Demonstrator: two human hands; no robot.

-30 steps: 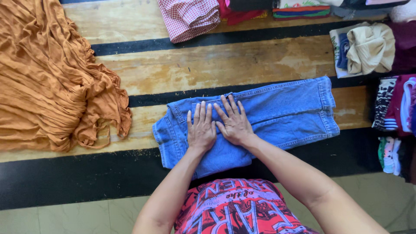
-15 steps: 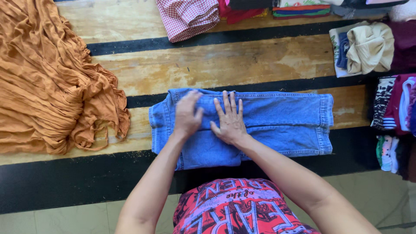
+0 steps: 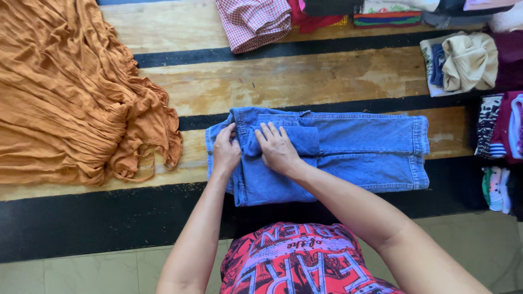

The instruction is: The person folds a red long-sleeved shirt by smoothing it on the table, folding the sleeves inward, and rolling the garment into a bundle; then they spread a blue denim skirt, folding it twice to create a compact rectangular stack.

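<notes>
A pair of blue denim jeans lies folded lengthwise on the wooden floor, legs stretching to the right. My left hand grips the waist end at the left, fingers curled into the cloth. Just to its right, my right hand presses on a small fold of denim at the waist, its fingers pinching the fold's edge.
A large crumpled orange garment is spread at the left. A red checked cloth and folded clothes lie at the top. More piled clothes and stacks line the right edge. Black stripes cross the floor.
Both hands were flat on the jeans, smoothing them. They have shifted left to the waist end and closed on the fabric, folding a small flap over. The jeans now lie straighter.
</notes>
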